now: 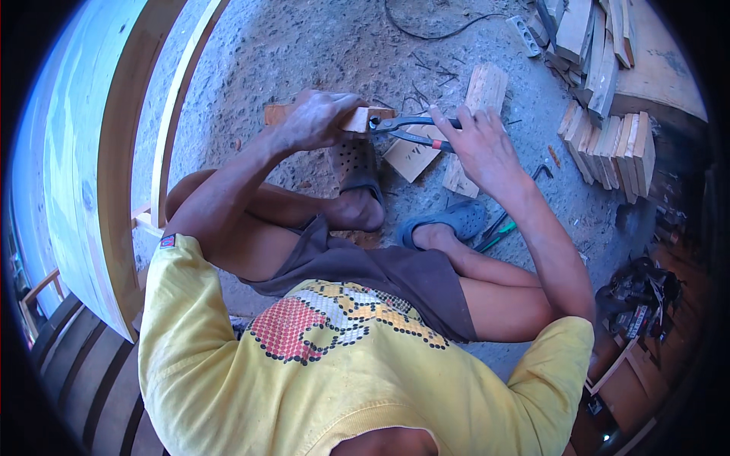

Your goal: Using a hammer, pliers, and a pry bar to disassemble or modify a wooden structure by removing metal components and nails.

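My left hand point(319, 118) is wrapped round a short wooden block point(362, 120), held above the ground in front of my knees. My right hand point(480, 144) grips the handles of a pair of pincers point(407, 121), which are dark metal with a bit of red on one handle. The jaws meet the right end of the block; whether they bite on a nail there is too small to tell. Below the pincers lie a pale flat wood piece point(411, 157) and a longer board point(487, 85), partly hidden by my right hand.
Several loose nails point(420, 97) are scattered on the rough ground. Stacked wood blocks point(612, 148), offcuts point(578, 38) and a white power strip point(523, 36) are at right. A green-handled tool point(498, 233) lies beside my blue clog point(456, 220). A large wooden panel point(84, 159) stands left.
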A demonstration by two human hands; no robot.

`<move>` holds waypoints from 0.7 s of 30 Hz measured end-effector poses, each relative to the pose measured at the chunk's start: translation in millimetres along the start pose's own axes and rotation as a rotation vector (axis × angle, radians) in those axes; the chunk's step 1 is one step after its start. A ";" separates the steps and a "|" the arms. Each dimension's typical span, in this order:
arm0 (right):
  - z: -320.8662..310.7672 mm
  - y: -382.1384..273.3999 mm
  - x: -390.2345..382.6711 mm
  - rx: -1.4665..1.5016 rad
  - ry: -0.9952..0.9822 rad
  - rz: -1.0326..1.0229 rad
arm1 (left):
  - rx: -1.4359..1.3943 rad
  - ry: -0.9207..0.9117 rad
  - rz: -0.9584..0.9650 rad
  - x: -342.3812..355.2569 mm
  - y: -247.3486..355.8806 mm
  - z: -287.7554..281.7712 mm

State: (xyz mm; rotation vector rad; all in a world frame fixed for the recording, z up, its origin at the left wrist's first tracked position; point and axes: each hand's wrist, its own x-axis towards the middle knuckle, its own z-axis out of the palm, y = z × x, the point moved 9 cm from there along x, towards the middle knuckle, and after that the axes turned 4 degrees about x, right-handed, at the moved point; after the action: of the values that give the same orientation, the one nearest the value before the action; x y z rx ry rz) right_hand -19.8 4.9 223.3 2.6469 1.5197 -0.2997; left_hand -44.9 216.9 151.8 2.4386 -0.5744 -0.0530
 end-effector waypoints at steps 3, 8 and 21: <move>-15.8 -9.9 -1.8 -0.202 -0.089 0.028 | 0.031 -0.033 -0.040 0.7 1.9 10.4; -6.5 -4.0 6.2 -0.118 -0.201 0.073 | 0.007 -0.048 -0.020 -2.3 4.4 8.8; 84.0 -12.9 54.6 0.560 0.392 -0.197 | -0.014 0.077 0.049 -27.1 -8.5 -20.1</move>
State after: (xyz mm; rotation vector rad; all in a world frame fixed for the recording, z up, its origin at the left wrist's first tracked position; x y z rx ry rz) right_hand -15.2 44.2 130.3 3.1216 2.0859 -0.2588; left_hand -62.6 245.6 160.3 2.4008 -0.5967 0.0563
